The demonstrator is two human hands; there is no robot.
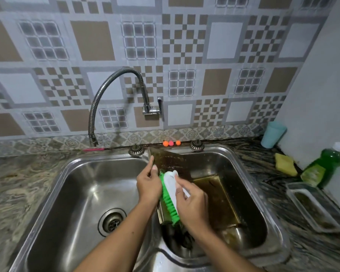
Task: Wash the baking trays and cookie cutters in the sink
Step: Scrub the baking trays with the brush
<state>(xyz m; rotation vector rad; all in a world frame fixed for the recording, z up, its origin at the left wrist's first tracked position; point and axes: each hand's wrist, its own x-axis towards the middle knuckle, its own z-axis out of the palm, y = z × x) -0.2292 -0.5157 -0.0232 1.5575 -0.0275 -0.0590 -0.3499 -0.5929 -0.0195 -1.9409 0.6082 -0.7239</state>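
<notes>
At the steel sink (71, 165), your left hand (148, 185) holds the dirty baking tray (169, 160) by its edge. Your right hand (192, 205) curls its fingers round the green scrub brush (170, 187). The soap bottle (326, 165) label is too blurry to read.

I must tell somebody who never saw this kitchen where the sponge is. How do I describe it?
Start at the double steel sink and look at the dark stone counter on its right, near the wall. The sponge lies there between the pale blue cup, farther back, and the bottle of green liquid, nearer the camera. It is the only flat yellow block among them.
</notes>
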